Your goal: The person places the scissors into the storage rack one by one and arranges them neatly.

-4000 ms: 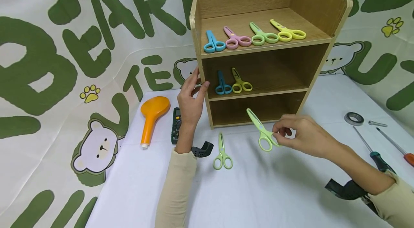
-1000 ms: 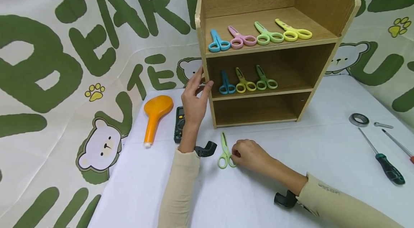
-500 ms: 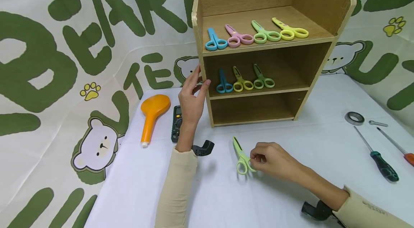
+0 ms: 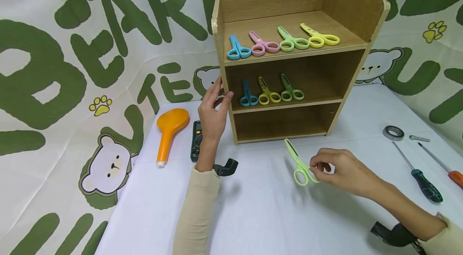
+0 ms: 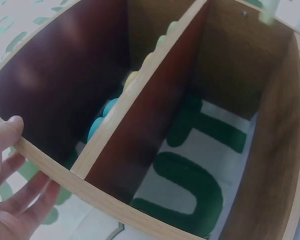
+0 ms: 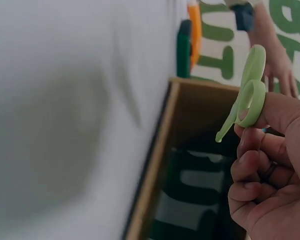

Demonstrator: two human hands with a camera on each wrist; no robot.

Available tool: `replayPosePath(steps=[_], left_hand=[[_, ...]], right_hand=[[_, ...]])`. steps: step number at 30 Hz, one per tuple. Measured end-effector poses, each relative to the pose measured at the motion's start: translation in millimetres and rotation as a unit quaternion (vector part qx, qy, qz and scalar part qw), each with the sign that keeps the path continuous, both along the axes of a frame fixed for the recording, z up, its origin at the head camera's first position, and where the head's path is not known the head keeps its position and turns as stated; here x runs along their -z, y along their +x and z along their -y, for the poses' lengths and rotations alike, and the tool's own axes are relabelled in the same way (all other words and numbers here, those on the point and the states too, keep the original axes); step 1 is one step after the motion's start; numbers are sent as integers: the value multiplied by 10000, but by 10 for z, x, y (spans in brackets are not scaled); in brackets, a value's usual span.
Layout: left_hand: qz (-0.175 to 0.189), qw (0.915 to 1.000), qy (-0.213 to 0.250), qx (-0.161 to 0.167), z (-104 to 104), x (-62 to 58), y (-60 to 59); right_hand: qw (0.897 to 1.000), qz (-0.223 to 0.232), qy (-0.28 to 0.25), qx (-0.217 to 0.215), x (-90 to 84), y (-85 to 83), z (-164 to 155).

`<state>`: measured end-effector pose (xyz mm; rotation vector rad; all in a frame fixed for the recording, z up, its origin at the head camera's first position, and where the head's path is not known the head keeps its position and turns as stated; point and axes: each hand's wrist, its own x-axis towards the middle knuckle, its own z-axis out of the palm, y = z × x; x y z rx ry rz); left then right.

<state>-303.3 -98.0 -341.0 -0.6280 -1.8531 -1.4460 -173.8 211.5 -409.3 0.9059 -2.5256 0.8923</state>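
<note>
Hands: right hand (image 4: 341,171) pinches green scissors (image 4: 298,165) | left hand (image 4: 213,110) flat, touching shelf (image 4: 218,46)

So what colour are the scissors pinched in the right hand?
Light green scissors, held by the right hand; the head view shows them best.

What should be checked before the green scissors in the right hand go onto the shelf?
1. Right hand pinches the scissors by the handle: ok.
2. Scissors lifted off the table: cannot tell.
3. Left hand steadies the shelf at its left wall: ok.
4. Middle tier has free room right of its three scissors: ok.
5. Blades closed: ok.
</note>
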Motion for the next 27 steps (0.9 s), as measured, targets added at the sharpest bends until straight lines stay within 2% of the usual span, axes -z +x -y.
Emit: replayPosePath(steps=[5, 9, 13, 18, 22, 27], left_hand=[[25, 10000, 8, -16, -9, 4, -1], [13, 10000, -13, -25, -14, -13, 9], [-4, 10000, -7, -40, -13, -16, 10], [23, 10000, -4, -4, -23, -10, -2], [121, 9999, -40, -57, -22, 6, 3], [153, 9998, -9, -106, -20, 12, -6]], right_hand=[[9990, -137, 269, 332, -308, -68, -114], [9967, -344, 511, 523, -590, -211, -186], [9928, -354, 823, 798, -859, -467, -235], [9849, -331, 1324, 1065, -1126, -884, -280], [9732, -212, 1920, 1247, -1308, -1198, -289], [9454, 434, 2835, 1549, -1490, -1427, -288]])
